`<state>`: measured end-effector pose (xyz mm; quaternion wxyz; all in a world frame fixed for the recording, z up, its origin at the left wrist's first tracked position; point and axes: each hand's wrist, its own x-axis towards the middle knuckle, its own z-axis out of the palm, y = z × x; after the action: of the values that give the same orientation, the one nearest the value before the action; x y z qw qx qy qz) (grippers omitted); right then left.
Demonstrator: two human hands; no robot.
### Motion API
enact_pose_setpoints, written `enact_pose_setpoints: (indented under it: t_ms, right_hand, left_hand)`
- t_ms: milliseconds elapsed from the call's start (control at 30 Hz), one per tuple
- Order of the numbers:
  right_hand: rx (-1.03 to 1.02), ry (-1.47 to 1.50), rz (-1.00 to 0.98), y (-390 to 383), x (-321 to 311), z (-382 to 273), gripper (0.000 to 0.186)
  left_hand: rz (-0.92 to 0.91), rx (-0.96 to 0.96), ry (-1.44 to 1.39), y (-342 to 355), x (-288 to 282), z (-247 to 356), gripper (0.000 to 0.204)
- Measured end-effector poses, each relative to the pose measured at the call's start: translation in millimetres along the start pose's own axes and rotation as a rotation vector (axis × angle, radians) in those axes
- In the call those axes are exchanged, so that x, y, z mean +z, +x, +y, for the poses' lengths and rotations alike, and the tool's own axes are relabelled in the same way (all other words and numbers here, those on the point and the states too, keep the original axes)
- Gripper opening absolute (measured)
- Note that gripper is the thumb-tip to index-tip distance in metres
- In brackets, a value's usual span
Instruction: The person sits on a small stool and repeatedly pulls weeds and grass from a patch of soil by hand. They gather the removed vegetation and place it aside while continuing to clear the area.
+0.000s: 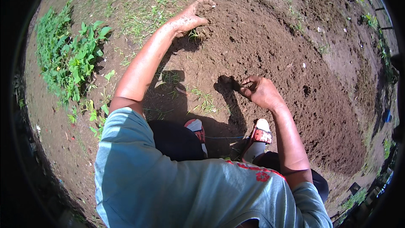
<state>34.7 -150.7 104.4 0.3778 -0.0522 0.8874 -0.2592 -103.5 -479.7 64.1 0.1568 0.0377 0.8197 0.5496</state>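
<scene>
My left hand (192, 18) reaches far forward to the edge of a bed of loose brown soil (261, 46). Its thumb stands apart from the curved fingers, and dirt coats the fingertips, which rest at the soil. Closer to my feet, my right hand (263, 94) is low over the near part of the bed. Its fingers are bent toward the thumb; whether anything small is between them cannot be made out. A dark shadow (228, 84) falls on the soil just left of those fingertips.
My feet, in red patterned sandals (261, 136), stand at the bed's near edge. A thin blue line (223, 137) crosses the ground between them. Leafy green plants (80, 55) grow at left, with sparse grass (145, 10) beyond. A small blue object (387, 116) lies far right.
</scene>
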Motion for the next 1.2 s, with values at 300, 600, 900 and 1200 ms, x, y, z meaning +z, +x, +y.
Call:
enact_pose_setpoints:
  t_ms: [300, 600, 900, 1200]
  right_hand:
    - [0.080, -0.018, -0.042, 3, -6, -4, 0.042]
    - [0.049, 0.001, -0.034, 8, -10, -1, 0.040]
    - [0.030, -0.051, -0.024, 4, -3, 4, 0.045]
    - [0.076, -0.038, -0.033, 0, -12, 1, 0.047]
  left_hand:
    - [-0.126, 0.003, 0.045, 16, 26, -90, 0.034]
    - [-0.095, -0.330, 0.645, 25, 69, -140, 0.077]
    - [-0.094, -0.045, 0.221, -32, 75, -129, 0.028]
    - [-0.237, -0.170, 0.489, 1, 39, -112, 0.056]
